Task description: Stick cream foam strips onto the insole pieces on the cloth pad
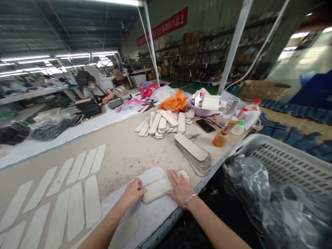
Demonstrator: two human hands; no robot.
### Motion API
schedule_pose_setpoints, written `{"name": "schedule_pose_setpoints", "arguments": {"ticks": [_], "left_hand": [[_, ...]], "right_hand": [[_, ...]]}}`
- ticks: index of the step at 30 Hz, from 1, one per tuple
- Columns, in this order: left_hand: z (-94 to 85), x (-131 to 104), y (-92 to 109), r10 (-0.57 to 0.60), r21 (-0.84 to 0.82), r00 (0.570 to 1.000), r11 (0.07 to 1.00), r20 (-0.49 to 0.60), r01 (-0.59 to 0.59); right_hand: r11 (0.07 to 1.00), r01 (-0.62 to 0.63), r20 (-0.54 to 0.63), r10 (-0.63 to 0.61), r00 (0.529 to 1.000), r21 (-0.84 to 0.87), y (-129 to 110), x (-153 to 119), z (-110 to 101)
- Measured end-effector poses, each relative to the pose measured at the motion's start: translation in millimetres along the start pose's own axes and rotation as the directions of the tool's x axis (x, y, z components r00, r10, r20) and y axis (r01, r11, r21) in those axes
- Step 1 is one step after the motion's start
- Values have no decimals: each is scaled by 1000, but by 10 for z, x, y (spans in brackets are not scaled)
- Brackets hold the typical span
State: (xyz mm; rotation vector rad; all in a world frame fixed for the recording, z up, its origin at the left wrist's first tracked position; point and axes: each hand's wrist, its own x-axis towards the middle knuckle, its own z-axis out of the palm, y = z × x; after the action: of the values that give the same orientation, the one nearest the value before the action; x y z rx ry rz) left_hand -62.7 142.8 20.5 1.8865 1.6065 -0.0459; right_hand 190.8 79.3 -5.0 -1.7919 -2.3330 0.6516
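Observation:
A long cream-coloured pad with rounded corners [157, 191] lies on a white sheet [145, 223] near the table's front edge. My left hand [133, 192] pinches its left end between thumb and curled fingers. Flat across its right part rests my right hand [180, 186], fingers stretched out and a bracelet on the wrist. Just beyond that hand stands a neat stack of similar pads [193, 148]. Farther back is a loose heap of them [160, 123]. Rows of pale strips [84, 200] are laid out on the left of the table.
Behind the stack are scissors [193, 136], a phone [205, 126], a bottle of amber liquid [220, 137] and a glass jar [229, 110]. An orange bag [174, 101] and a purple basin [204, 110] stand farther back. To the right is a plastic crate [287, 162]. A co-worker [97, 88] works across the table.

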Motion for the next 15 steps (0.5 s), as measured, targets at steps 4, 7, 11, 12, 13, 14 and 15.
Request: {"name": "schedule_pose_setpoints", "arguments": {"ticks": [4, 7, 11, 12, 13, 14, 15], "left_hand": [[-5, -1, 34, -38, -14, 999, 999, -37, 38], [-14, -71, 67, -65, -5, 992, 998, -108, 65], [164, -371, 362, -71, 0, 962, 997, -262, 73], [259, -454, 499, -20, 7, 953, 1000, -301, 23], [368, -524, 653, 84, 33, 941, 996, -329, -77], [482, -573, 815, 218, 63, 917, 976, -335, -209], [592, -598, 974, 340, 90, 885, 940, -318, -329]], "right_hand": [[982, -115, -81, 103, 991, -149, 337, -58, 19], [964, -118, -123, 91, 988, -238, 411, -55, 109], [936, -97, -136, 54, 989, -339, 443, -53, 233], [930, -88, -142, 39, 989, -357, 467, -54, 264], [924, -82, -152, 26, 988, -374, 498, -54, 295], [917, -73, -159, 10, 987, -392, 537, -52, 326], [910, -62, -160, -5, 987, -410, 580, -48, 354]]}}
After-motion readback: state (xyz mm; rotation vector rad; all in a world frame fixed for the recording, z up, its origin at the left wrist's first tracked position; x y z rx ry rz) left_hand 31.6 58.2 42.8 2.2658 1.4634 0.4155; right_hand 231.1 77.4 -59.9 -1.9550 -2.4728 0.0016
